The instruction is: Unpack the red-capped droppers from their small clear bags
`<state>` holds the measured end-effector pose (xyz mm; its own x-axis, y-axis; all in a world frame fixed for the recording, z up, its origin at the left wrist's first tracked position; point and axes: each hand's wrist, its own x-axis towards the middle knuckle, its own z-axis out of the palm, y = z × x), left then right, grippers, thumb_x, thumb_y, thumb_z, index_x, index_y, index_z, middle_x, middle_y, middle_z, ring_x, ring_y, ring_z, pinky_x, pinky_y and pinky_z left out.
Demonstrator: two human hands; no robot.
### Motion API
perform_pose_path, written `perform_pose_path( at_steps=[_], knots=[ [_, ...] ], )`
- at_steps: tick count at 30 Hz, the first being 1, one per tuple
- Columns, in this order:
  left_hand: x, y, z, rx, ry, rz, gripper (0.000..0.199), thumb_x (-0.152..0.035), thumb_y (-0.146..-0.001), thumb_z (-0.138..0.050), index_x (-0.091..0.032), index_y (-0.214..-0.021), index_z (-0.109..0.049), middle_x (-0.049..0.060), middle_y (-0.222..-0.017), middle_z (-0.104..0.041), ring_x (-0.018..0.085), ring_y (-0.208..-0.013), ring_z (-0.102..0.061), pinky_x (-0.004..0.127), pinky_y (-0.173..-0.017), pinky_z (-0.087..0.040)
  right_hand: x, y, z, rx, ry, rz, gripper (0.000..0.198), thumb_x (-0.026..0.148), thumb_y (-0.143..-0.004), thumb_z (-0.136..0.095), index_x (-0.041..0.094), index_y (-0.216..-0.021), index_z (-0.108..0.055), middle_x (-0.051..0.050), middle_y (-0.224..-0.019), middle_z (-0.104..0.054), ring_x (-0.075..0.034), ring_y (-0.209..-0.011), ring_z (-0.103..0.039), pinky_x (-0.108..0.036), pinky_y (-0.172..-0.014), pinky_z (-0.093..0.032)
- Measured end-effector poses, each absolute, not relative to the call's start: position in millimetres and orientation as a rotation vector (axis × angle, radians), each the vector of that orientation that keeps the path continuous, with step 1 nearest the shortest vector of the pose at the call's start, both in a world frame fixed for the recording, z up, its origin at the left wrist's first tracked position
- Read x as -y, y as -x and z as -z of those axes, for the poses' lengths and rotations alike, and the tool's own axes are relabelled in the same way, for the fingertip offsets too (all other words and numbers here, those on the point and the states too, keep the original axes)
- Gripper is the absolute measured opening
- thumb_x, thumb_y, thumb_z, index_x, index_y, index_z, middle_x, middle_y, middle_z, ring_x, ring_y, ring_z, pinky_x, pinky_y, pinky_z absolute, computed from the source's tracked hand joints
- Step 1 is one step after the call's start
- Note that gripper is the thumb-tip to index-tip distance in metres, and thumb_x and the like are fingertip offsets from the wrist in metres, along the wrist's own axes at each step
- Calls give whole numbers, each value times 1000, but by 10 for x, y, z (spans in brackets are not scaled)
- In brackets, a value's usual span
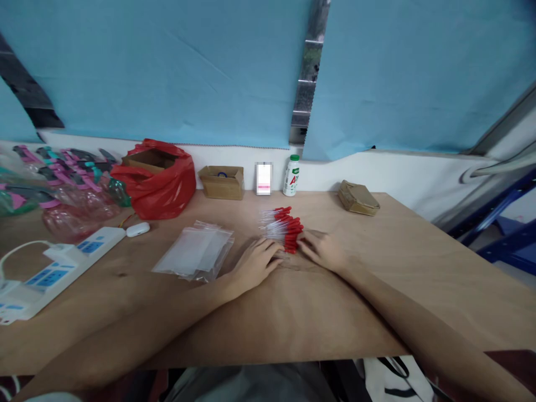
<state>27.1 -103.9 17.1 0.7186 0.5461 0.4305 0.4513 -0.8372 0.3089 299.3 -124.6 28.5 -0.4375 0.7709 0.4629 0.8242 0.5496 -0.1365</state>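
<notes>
A pile of small red-handled tools [293, 228] with thin, pale shafts, looking like little screwdrivers, lies mid-table, handles to the right. My left hand [258, 261] rests palm down at the near left of the pile, fingers stretched out beside the shafts. On the other side, my right hand [324, 250] has its bent fingers apart against the ends of the nearer handles. Neither hand visibly grips anything, though some fingertips are hard to make out. A stack of clear zip bags [196, 251] lies flat to the left of my left hand.
Along the back stand a red plastic bag [167, 187] around a carton, a small cardboard box [223, 183], a phone-like screen [263, 178], a white bottle [291, 176] and a brown packet [358, 198]. At left are spray bottles [79, 204] and a power strip [62, 273].
</notes>
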Motion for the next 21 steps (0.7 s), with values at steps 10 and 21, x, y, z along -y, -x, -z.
perform_pose_path(
  at_steps=[10, 21],
  knots=[
    [1044, -276, -184, -809, -2734, -778, 14, -22, -102, -61, -21, -116, -65, 6, -119, -69, 24, -118, -59, 41, -105, -49, 1247, -2888, -223, 2540, 1137, 310, 18, 34, -104, -59, 19, -108, -69, -7, -102, -74, -19, -90, -67, -30, -74, -44],
    [1058, -265, -198, -814, -2725, -869, 23, -13, -100, -57, -22, -119, -65, 7, -123, -64, 24, -121, -57, 40, -108, -49, 1310, -2853, -312, 2372, 1168, 338, 10, 29, -100, -59, 21, -103, -65, -7, -98, -73, -21, -89, -67, -31, -76, -45]
  ],
)
